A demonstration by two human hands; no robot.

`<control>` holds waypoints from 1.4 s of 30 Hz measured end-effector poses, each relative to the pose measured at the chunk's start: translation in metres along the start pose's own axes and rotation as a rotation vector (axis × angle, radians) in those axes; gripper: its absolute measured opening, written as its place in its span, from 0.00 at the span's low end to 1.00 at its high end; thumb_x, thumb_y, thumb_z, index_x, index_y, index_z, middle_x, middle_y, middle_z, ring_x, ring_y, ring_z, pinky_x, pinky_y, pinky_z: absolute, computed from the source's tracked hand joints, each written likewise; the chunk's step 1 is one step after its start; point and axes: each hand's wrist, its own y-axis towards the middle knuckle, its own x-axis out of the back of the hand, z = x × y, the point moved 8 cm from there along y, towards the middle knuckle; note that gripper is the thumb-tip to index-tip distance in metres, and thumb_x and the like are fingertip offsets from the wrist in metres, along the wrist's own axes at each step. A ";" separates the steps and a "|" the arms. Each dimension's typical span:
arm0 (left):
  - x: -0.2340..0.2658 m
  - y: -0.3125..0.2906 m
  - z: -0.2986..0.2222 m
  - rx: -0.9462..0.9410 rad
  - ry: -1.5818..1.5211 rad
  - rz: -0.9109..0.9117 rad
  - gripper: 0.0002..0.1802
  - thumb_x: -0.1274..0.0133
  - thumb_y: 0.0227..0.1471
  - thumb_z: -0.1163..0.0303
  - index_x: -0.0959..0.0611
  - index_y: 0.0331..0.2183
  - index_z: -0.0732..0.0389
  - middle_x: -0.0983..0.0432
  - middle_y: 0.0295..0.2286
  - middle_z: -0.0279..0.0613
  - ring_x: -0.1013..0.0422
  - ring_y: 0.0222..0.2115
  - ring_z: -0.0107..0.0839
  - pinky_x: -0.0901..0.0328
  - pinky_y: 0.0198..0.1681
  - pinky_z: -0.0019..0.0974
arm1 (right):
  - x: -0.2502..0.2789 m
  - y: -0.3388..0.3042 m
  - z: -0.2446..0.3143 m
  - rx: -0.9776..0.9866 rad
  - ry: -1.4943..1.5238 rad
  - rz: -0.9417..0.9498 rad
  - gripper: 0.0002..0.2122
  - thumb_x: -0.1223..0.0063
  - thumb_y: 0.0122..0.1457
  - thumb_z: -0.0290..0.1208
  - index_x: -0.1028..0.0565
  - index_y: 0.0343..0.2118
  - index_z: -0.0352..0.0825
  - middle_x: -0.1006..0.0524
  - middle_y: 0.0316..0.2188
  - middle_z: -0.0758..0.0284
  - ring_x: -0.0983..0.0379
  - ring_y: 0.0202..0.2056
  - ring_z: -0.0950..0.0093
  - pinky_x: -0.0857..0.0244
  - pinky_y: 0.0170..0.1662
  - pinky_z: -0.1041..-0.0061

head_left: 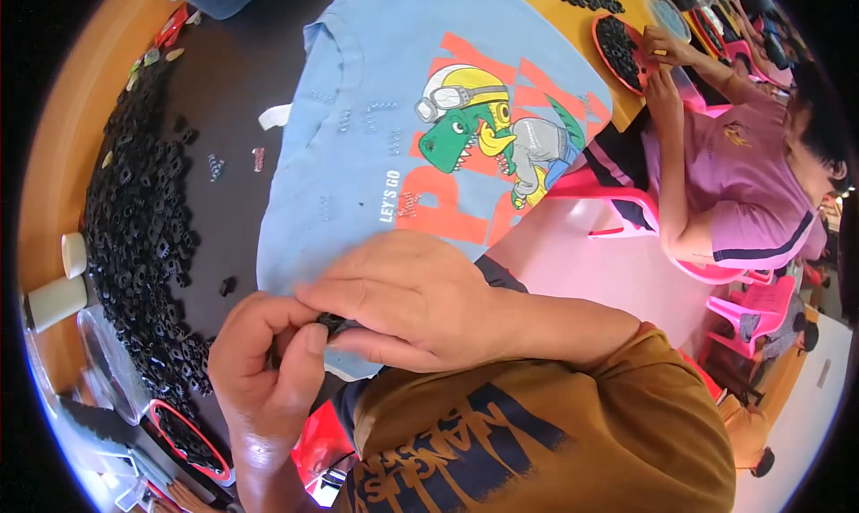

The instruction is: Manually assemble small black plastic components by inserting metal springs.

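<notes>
My left hand (268,361) and my right hand (412,303) meet over the near edge of a light blue T-shirt (313,173). Between their fingers is a small black part (335,322), mostly hidden by the fingers. The left thumb and fingers close on it from the left. My right thumb and fingers press in from the right, with some blur at the fingertips. The shirt lies flat, with a cartoon dinosaur print (488,124) and clusters of small shiny pieces (380,115) on it.
A heap of small black plastic parts (148,236) spreads along the dark table's left side. One loose black part (228,286) lies nearer me. At right, a person in a purple shirt (752,173) works at a red tray (640,66). Pink chairs (756,312) stand beyond.
</notes>
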 end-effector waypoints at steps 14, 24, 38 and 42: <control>-0.002 0.051 -0.023 -0.088 0.206 -0.077 0.02 0.48 0.49 0.81 0.23 0.29 0.67 0.32 0.23 0.32 0.40 0.23 0.17 0.45 0.26 0.22 | 0.015 -0.004 -0.006 -0.013 0.139 -0.118 0.11 0.38 0.44 0.27 0.23 0.32 0.34 0.26 0.27 0.66 0.28 0.27 0.67 0.36 0.30 0.71; -0.067 0.102 -0.045 -0.466 0.680 -0.015 0.08 0.43 0.46 0.72 0.23 0.30 0.61 0.30 0.23 0.40 0.34 0.20 0.36 0.39 0.24 0.36 | 0.016 -0.004 -0.008 -0.031 0.144 -0.090 0.11 0.37 0.44 0.26 0.24 0.32 0.34 0.26 0.28 0.65 0.30 0.26 0.66 0.38 0.29 0.70; -0.066 0.107 -0.042 -0.482 0.873 -0.113 0.05 0.46 0.46 0.71 0.26 0.26 0.59 0.27 0.25 0.41 0.29 0.27 0.43 0.36 0.28 0.41 | 0.015 -0.005 -0.007 -0.039 0.126 -0.114 0.12 0.38 0.43 0.26 0.24 0.32 0.33 0.25 0.27 0.65 0.28 0.27 0.66 0.37 0.30 0.70; -0.057 0.097 -0.040 -0.433 0.777 -0.086 0.04 0.46 0.44 0.75 0.25 0.25 0.60 0.30 0.21 0.40 0.32 0.22 0.38 0.38 0.24 0.38 | 0.015 -0.006 -0.007 -0.039 0.129 -0.123 0.12 0.38 0.43 0.26 0.24 0.33 0.33 0.25 0.27 0.65 0.28 0.28 0.66 0.36 0.30 0.71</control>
